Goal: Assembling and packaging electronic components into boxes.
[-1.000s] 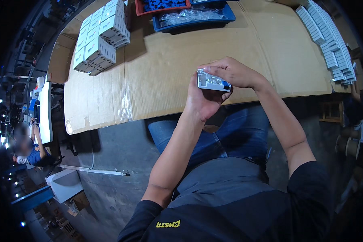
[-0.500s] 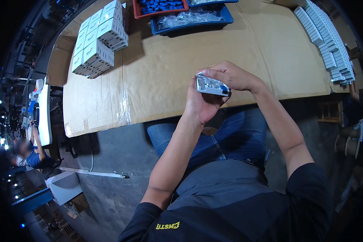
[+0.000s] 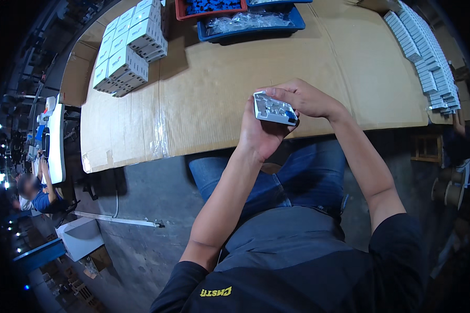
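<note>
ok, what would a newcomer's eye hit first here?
Probably the small white rectangular casing at centre, with a dark-blue piece at its near right corner, held between left hand and right hand. Then the stack of white boxes on the brown cardboard surface at far left, and the red plastic tray of bright-blue parts at the far edge.

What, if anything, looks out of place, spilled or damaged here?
Nothing clearly stands out. The left-side stack of white boxes looks upright; nothing appears spilled beside the red tub or nearer blue tub. The white part in the left hand and right hand shows no obvious damage, though its details are too small to judge.
</note>
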{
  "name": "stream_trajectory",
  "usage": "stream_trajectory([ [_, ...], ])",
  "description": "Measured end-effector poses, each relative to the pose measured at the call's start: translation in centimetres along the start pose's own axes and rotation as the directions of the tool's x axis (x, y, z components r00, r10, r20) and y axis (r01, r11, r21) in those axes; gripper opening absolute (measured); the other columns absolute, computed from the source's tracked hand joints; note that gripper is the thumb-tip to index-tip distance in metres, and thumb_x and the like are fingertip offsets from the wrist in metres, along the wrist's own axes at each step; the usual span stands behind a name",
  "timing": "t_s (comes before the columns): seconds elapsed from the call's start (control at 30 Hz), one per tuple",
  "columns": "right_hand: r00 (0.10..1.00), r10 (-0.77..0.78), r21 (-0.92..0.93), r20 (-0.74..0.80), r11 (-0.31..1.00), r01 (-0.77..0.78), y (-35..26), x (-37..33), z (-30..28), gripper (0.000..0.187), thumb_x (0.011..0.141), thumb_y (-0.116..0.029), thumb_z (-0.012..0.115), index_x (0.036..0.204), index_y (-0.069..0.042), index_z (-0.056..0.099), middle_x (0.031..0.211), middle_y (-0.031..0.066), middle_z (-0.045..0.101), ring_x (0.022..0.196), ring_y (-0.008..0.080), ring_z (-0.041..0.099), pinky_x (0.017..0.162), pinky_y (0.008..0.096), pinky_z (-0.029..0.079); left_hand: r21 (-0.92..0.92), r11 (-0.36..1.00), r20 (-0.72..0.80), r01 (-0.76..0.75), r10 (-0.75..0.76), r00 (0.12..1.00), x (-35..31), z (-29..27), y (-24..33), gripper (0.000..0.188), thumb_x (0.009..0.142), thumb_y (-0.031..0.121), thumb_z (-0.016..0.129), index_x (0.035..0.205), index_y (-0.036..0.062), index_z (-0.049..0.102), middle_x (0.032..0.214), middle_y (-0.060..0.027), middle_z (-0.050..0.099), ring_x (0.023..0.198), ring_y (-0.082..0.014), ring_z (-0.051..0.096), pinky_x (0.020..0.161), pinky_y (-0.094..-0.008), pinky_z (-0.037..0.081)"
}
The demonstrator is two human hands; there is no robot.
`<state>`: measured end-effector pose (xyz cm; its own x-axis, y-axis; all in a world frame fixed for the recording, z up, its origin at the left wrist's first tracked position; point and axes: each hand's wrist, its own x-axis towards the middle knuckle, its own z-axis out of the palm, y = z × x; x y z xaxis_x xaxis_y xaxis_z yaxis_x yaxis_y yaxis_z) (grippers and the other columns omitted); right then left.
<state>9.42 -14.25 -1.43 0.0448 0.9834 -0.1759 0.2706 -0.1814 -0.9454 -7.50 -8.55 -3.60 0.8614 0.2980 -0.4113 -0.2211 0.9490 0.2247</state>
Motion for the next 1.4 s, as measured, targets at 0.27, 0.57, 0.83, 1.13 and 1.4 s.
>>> stream_trajectory([
  [0.27,0.998,-0.059,0.029,-0.030,0.998,0.060,-0.4,-0.3,0.7,0.053,0.108,-0.050,0.055,0.137,-0.009,0.069,0.105,0.0078,0.078,0.096,0.0122,0.069,0.086,0.0290,0.055,0.049,0.998,-0.063,-0.040,0.043,0.997,-0.3,0.6,0.6,0.055,0.112,0.053,0.025,0.134,0.0117,0.055,0.127,-0.0109,0.063,0.117,-0.0283,0.063,0.099,-0.0485,0.053],
  [0.57,0.987,-0.132,0.094,-0.089,0.986,0.140,0.5,-0.9,2.2,0.052,0.110,-0.042,0.054,0.146,-0.006,0.060,0.128,0.0101,0.073,0.112,0.0128,0.063,0.101,0.0305,0.049,0.126,0.991,-0.119,-0.054,0.069,0.990,0.1,0.0,0.9,0.064,0.110,0.061,0.025,0.140,0.0125,0.054,0.129,-0.0108,0.064,0.118,-0.0281,0.064,0.098,-0.0508,0.054],
  [0.83,0.968,-0.215,0.030,-0.126,0.975,0.220,0.3,-1.9,3.1,0.055,0.109,-0.040,0.055,0.150,-0.003,0.054,0.149,0.0181,0.060,0.135,0.0251,0.058,0.113,0.0346,0.043,0.179,0.983,-0.178,-0.045,0.078,0.981,-0.6,0.3,0.7,0.062,0.110,0.060,0.027,0.139,0.0134,0.056,0.132,-0.0111,0.063,0.124,-0.0288,0.061,0.109,-0.0512,0.049],
  [1.13,0.941,-0.333,-0.199,-0.062,0.928,0.315,-0.4,-2.0,2.3,0.057,0.106,-0.034,0.061,0.152,-0.002,0.051,0.156,0.0206,0.051,0.146,0.0339,0.048,0.120,0.0381,0.037,0.204,0.976,-0.222,-0.075,0.121,0.967,-0.1,0.7,1.0,0.065,0.108,0.063,0.033,0.142,0.0121,0.053,0.133,-0.0154,0.061,0.124,-0.0322,0.063,0.106,-0.0523,0.052],
  [1.4,0.948,-0.315,-0.295,-0.048,0.911,0.288,-1.6,-2.5,2.2,0.060,0.102,-0.033,0.065,0.152,-0.004,0.051,0.159,0.0190,0.049,0.150,0.0328,0.042,0.123,0.0395,0.033,0.259,0.959,-0.128,-0.110,0.148,0.981,-0.7,1.0,1.0,0.067,0.107,0.064,0.035,0.147,0.0109,0.050,0.134,-0.0169,0.060,0.123,-0.0337,0.063,0.104,-0.0523,0.053],
])
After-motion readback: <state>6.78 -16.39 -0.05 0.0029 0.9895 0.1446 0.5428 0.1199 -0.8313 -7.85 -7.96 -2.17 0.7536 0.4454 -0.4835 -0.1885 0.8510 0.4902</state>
